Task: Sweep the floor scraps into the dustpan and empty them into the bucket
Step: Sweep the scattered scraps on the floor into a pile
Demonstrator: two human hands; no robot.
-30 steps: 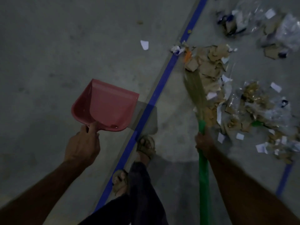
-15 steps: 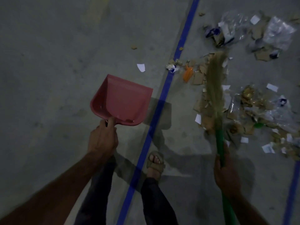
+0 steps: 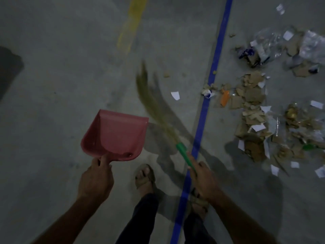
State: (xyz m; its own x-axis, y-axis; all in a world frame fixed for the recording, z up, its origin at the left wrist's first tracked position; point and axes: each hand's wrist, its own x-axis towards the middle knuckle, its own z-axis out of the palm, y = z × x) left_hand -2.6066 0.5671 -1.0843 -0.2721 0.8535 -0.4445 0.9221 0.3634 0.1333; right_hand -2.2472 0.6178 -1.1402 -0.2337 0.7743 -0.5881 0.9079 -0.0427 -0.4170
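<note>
Right grip (image 3: 204, 180) angles broom (image 3: 154, 106) bristles forward-left.

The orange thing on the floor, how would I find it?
Follow the blue floor line to the scrap heap on its right. At the heap's near-left edge, close to the line, lies the orange scrap. It is the only bright orange piece among brown cardboard and white paper.

dustpan (image 3: 115, 134) pink-red | broom handle (image 3: 184, 154) green | floor line (image 3: 213, 71) blue | scraps (image 3: 251, 106) brown, white
</note>
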